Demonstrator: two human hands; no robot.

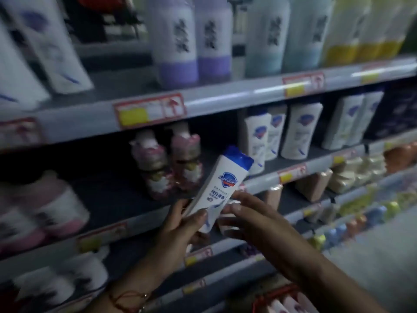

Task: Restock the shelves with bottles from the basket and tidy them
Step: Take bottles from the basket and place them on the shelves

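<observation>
**Bottle held at the middle shelf, not yet placed**

At the middle shelf front, the left hand (180,224) grips the lower end of a white bottle (222,186) with a blue cap, thumb across the front near the base, fingers wrapped behind. Bottle is tilted, cap up and leaning right toward the shelf, label facing the camera. Probably held this way to aim it cap-up into the row of matching bottles. The right hand (255,220) sits just right of the bottle base, fingers fairly straight and loosely spread, fingertips touching or nearly touching the bottle's lower right side; blur makes contact hard to call. It looks like a steadying or guiding hand, not a grip. A red cord shows on the left wrist.

Outward: the bottle is off the shelf, in the air in front of the shelf edge (266,177). Just left behind it stand two pink bottles (167,163). To the right on the same shelf stands a row of white bottles (295,132) with the same blue shield label, caps up, which is the likely spot for this one. A gap sits between the pink pair and the white row.

Upper shelf carries tall purple bottles (194,39) and pale blue bottles (286,35). Lower shelves hold small packs, blurred. Bottom right, a red basket (277,297) rim shows, with some stock inside.

Step judged: placing, early to middle of restock.
</observation>
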